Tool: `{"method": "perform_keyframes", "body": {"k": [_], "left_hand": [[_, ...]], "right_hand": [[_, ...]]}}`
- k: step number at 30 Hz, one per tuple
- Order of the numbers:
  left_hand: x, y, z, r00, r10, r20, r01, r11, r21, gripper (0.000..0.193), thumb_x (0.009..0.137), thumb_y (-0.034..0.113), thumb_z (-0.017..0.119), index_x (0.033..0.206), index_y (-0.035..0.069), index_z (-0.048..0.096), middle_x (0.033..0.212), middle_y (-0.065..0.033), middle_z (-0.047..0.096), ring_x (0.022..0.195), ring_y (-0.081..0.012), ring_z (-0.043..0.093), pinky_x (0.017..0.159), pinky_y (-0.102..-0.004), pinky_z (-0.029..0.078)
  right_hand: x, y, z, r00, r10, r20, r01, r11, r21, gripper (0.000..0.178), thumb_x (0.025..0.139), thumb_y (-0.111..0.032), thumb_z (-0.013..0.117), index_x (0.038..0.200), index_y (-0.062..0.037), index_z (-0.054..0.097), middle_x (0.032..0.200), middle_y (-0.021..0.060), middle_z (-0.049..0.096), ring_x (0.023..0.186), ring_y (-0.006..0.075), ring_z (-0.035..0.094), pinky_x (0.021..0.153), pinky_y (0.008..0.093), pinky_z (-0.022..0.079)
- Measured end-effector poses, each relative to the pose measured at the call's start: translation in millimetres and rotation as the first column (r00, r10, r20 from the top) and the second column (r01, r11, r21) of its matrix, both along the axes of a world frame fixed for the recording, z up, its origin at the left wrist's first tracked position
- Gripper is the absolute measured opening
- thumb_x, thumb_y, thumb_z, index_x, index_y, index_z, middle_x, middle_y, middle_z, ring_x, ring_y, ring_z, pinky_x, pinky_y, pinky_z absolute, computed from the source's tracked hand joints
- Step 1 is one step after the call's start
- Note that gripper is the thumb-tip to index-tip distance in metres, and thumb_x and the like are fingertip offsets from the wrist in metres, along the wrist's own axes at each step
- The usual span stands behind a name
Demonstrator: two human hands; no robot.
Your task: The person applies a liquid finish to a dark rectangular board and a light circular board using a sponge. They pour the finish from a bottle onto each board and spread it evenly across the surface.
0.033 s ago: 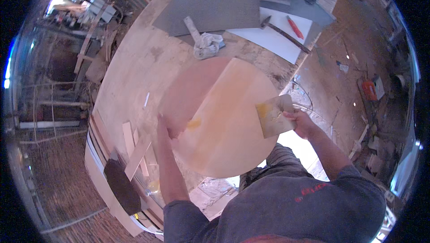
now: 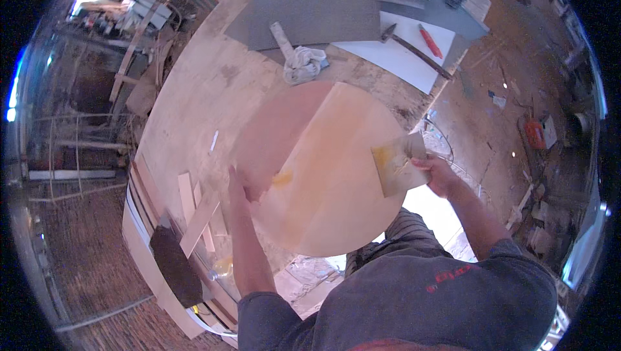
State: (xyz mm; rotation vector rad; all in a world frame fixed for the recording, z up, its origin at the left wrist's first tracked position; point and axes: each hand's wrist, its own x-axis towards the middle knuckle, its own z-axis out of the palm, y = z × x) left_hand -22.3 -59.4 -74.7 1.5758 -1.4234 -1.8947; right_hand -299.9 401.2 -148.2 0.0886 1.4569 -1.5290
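Observation:
A round wooden board fills the middle of the view, its left part reddish-brown and the rest pale with a yellowish band. My left hand grips the board's left edge; some of its fingers are hidden. Close to that hand a yellow smear lies on the surface. In my right hand is a flat rectangular spreader, pinched at its right side, with yellow paste on its left corner. The spreader overlaps the board's right edge; whether it touches the surface I cannot tell.
Beyond the board, the wooden table carries a crumpled rag, dark grey sheets, a hammer and a red-handled tool. Wood strips and a dark brown piece lie left of my left forearm.

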Motion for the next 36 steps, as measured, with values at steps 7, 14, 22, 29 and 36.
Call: {"method": "perform_keyframes", "body": {"k": [7, 14, 22, 29, 36], "left_hand": [[54.3, 72.3, -42.8, 0.893, 0.303, -0.333, -0.327, 0.945, -0.016, 0.083, 0.103, 0.068, 0.036, 0.158, 0.007, 0.036, 0.158, -0.0113, 0.045, 0.144, -0.0301, 0.044, 0.118, -0.0415, 0.036], [48.7, 184.2, -57.3, 0.641, 0.585, -0.497, -0.566, 0.798, 0.208, 0.081, 0.098, 0.068, 0.047, 0.155, 0.009, 0.041, 0.154, -0.0109, 0.048, 0.138, -0.0321, 0.049, 0.113, -0.0452, 0.041], [51.2, 263.9, -91.4, 0.551, 0.799, -0.241, -0.675, 0.596, 0.434, 0.079, 0.098, 0.069, 0.043, 0.153, 0.012, 0.046, 0.145, -0.0116, 0.058, 0.127, -0.0344, 0.056, 0.103, -0.0496, 0.048], [46.9, 295.6, -69.0, 0.872, 0.456, -0.178, -0.363, 0.845, 0.392, 0.058, 0.102, 0.053, 0.051, 0.137, 0.006, 0.056, 0.124, -0.0108, 0.068, 0.11, -0.029, 0.063, 0.088, -0.047, 0.053], [79.5, 273.5, -84.5, 0.996, -0.083, -0.026, 0.085, 0.855, 0.512, 0.057, 0.089, 0.038, 0.074, 0.13, 0.001, 0.059, 0.116, -0.0072, 0.065, 0.105, -0.0197, 0.057, 0.092, -0.0355, 0.043]], "right_hand": [[-123.0, -102.6, 23.0, 0.955, 0.295, 0.027, -0.295, 0.955, 0.007, 0.05, 0.091, -0.022, 0.076, 0.13, 0.0015, 0.057, 0.116, 0.0114, 0.07, 0.107, 0.0233, 0.07, 0.095, 0.0393, 0.055], [-161.5, -231.1, 65.2, 0.792, 0.579, -0.191, -0.532, 0.81, 0.247, 0.055, 0.086, -0.02, 0.081, 0.136, -0.0089, 0.061, 0.127, 0.0062, 0.07, 0.123, 0.021, 0.062, 0.106, 0.0344, 0.043], [-165.4, -349.4, 21.0, 0.546, 0.763, -0.346, -0.651, 0.647, 0.397, 0.064, 0.083, -0.037, 0.082, 0.137, -0.011, 0.062, 0.145, 0.0073, 0.059, 0.134, 0.0217, 0.05, 0.108, 0.0441, 0.038], [-170.8, -406.4, 36.7, 0.542, 0.752, -0.374, -0.709, 0.649, 0.277, 0.062, 0.087, -0.04, 0.078, 0.136, -0.0087, 0.06, 0.131, 0.0077, 0.065, 0.116, 0.0253, 0.062, 0.098, 0.0441, 0.049], [-114.4, -310.6, 95.7, 0.792, 0.38, -0.477, -0.499, 0.853, -0.149, 0.051, 0.095, -0.036, 0.073, 0.132, -0.0037, 0.062, 0.119, 0.008, 0.072, 0.101, 0.0233, 0.072, 0.085, 0.041, 0.063]]}}
